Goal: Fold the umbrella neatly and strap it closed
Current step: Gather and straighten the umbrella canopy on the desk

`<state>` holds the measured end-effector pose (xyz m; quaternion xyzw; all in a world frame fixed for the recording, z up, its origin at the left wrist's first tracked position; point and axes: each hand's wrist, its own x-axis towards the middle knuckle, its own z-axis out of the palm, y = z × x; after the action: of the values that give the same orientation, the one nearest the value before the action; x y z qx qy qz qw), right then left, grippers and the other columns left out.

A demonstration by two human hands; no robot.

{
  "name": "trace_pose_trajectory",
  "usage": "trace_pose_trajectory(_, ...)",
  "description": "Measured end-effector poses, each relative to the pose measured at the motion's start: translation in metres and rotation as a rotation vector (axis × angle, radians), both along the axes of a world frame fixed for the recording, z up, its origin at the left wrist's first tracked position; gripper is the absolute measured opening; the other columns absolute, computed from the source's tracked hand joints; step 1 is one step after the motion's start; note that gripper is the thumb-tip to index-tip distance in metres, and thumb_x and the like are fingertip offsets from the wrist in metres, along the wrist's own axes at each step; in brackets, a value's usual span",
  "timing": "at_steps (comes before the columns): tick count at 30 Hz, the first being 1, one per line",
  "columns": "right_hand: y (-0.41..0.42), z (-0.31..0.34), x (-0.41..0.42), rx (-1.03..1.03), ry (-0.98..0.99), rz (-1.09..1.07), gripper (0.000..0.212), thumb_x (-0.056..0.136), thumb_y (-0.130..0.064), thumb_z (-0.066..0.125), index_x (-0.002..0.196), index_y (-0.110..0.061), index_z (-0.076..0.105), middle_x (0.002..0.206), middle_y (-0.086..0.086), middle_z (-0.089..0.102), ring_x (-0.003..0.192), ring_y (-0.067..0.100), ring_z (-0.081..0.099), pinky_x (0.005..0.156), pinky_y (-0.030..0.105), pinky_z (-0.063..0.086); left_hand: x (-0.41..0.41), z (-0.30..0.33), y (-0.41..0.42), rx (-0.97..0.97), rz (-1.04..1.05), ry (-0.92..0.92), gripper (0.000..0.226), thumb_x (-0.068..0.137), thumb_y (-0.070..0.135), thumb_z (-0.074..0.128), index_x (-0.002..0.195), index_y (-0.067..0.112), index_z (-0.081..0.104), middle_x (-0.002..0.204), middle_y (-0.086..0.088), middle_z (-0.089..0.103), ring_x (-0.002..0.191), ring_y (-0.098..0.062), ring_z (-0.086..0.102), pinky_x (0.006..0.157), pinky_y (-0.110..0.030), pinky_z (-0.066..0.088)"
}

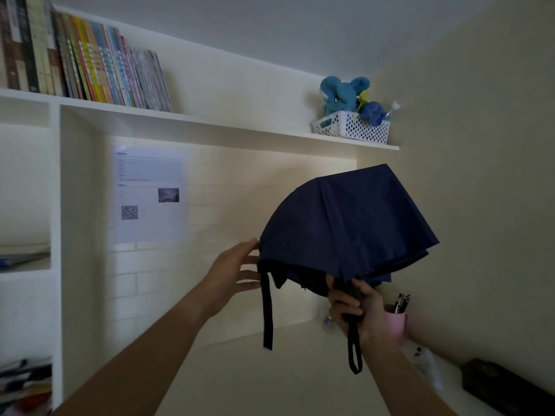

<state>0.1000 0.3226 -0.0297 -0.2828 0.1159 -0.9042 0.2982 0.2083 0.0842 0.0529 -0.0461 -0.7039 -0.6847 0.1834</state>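
While the umbrella (348, 223) was held aloft, its handle was clenched by the right hand (357, 307) at five o'clock. Its canopy edge was touched at nine o'clock by the left hand (237, 271), fingers spread, nothing grasped.

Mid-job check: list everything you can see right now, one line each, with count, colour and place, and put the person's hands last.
umbrella: one, navy, half collapsed, held up above the desk
closing strap: one, dark, hanging loose from the canopy's left edge
wrist loop: one, black, dangling below the handle
books: a long row, mixed colours, top shelf left
basket: one, white, perforated, top shelf right
plush toys: blue, count unclear, in the basket
printed sheet: one, white, on the wall under the shelf
pen cup: one, pink, desk right
dark case: one, desk far right
left hand: open, fingertips at the canopy edge
right hand: gripping the handle
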Motion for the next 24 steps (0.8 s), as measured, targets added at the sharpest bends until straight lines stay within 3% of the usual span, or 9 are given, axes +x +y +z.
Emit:
trace_pose_trajectory(3, 0.004, -0.002, 0.001, 0.019, -0.001, 0.001, 0.055, 0.067, -0.005, 0.079, 0.116, -0.003, 0.055, 0.103, 0.022, 0.07, 0.039, 0.007, 0.044, 0.03, 0.011, 0.037, 0.004, -0.004, -0.003, -0.025, -0.142, -0.098, 0.039, 0.097, 0.05, 0.055, 0.105, 0.017, 0.076, 0.09, -0.005, 0.073, 0.071, -0.026, 0.066, 0.077, -0.04, 0.056)
trace_pose_trajectory(6, 0.011, -0.009, -0.001, 0.063, -0.021, -0.002, 0.061, 0.063, -0.003, 0.083, 0.117, -0.001, 0.054, 0.104, 0.023, 0.07, 0.04, 0.007, 0.044, 0.029, 0.013, 0.037, 0.003, -0.009, -0.01, -0.132, -0.175, -0.049, 0.03, 0.093, 0.038, 0.067, 0.09, 0.009, 0.072, 0.076, -0.006, 0.058, 0.054, -0.018, 0.039, 0.057, -0.028, 0.04)
trace_pose_trajectory(8, 0.016, -0.017, -0.001, 0.129, -0.034, 0.006, 0.063, 0.06, -0.004, 0.084, 0.115, -0.002, 0.053, 0.102, 0.021, 0.07, 0.04, 0.008, 0.044, 0.028, 0.015, 0.038, 0.002, -0.01, -0.019, -0.141, -0.11, -0.024, 0.023, 0.091, 0.027, 0.072, 0.085, 0.005, 0.071, 0.071, -0.005, 0.05, 0.053, -0.016, 0.032, 0.054, -0.027, 0.032)
trace_pose_trajectory(12, 0.016, -0.037, 0.004, 0.389, -0.109, -0.047, 0.052, 0.062, -0.003, 0.084, 0.106, -0.005, 0.056, 0.1, 0.02, 0.07, 0.04, 0.009, 0.044, 0.03, 0.016, 0.038, -0.009, -0.028, -0.043, -0.044, 0.108, -0.166, 0.025, 0.09, 0.03, 0.073, 0.096, 0.005, 0.073, 0.068, -0.002, 0.056, 0.049, -0.014, 0.045, 0.056, -0.028, 0.043)
trace_pose_trajectory(16, -0.004, -0.084, -0.001, 0.79, -0.213, -0.205, 0.017, 0.09, -0.01, 0.062, 0.105, -0.006, 0.059, 0.089, 0.021, 0.072, 0.038, 0.011, 0.047, 0.033, 0.017, 0.043, -0.024, -0.081, -0.059, -0.115, 0.171, -0.319, 0.027, 0.092, 0.029, 0.072, 0.095, 0.002, 0.072, 0.069, -0.004, 0.05, 0.046, -0.012, 0.035, 0.045, -0.025, 0.03)
trace_pose_trajectory(20, -0.024, -0.143, -0.004, 1.053, -0.217, -0.291, 0.014, 0.093, -0.013, 0.056, 0.103, -0.003, 0.057, 0.088, 0.02, 0.072, 0.045, 0.02, 0.059, 0.039, 0.024, 0.045, -0.035, -0.142, -0.065, -0.2, 0.207, -0.445, 0.027, 0.093, 0.03, 0.07, 0.089, 0.003, 0.068, 0.077, -0.007, 0.053, 0.05, -0.014, 0.038, 0.046, -0.025, 0.031)
trace_pose_trajectory(24, -0.036, -0.184, -0.021, 1.29, -0.179, -0.433, 0.03, 0.085, -0.012, 0.068, 0.109, 0.005, 0.062, 0.092, 0.02, 0.074, 0.071, 0.032, 0.072, 0.049, 0.035, 0.052, -0.043, -0.176, -0.072, -0.177, 0.188, -0.507, 0.027, 0.092, 0.029, 0.071, 0.091, 0.002, 0.07, 0.076, -0.007, 0.057, 0.056, -0.016, 0.044, 0.051, -0.028, 0.037)
